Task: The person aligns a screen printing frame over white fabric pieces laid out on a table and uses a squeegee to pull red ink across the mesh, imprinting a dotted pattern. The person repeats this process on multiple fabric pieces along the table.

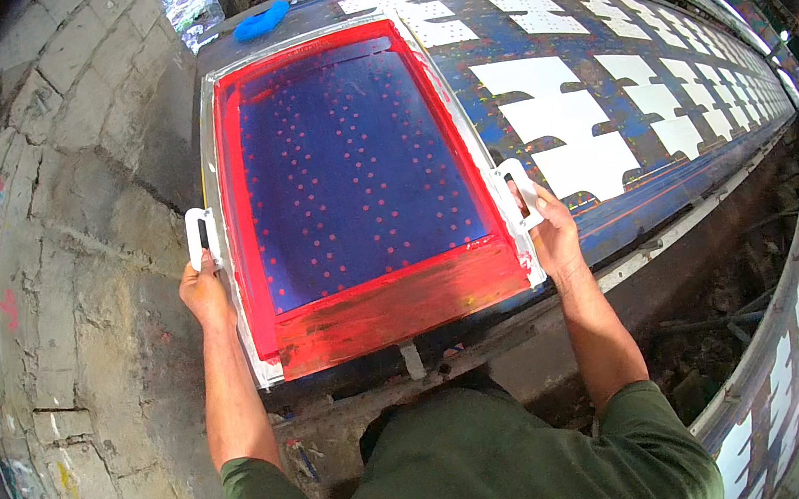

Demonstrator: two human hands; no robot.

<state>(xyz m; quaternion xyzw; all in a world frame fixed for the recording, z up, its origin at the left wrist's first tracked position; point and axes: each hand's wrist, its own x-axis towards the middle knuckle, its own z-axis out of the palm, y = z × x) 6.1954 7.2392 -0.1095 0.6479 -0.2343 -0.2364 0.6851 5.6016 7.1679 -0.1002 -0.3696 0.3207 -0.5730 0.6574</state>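
A screen-printing frame (262,338) with red borders and a dark blue mesh (349,175) marked with pink dots lies over the near left end of a long printing table (598,223). My left hand (203,285) is closed on the white handle (194,234) at the frame's left side. My right hand (551,229) grips the matching white handle (517,183) on the right side. A red, ink-smeared band (397,305) runs along the frame's near edge.
Rows of white cut pieces (555,128) with dots lie along the table to the right. A blue cloth (260,20) sits beyond the frame. A cracked block wall (46,246) stands at the left. Another table with white pieces (784,370) runs along the lower right.
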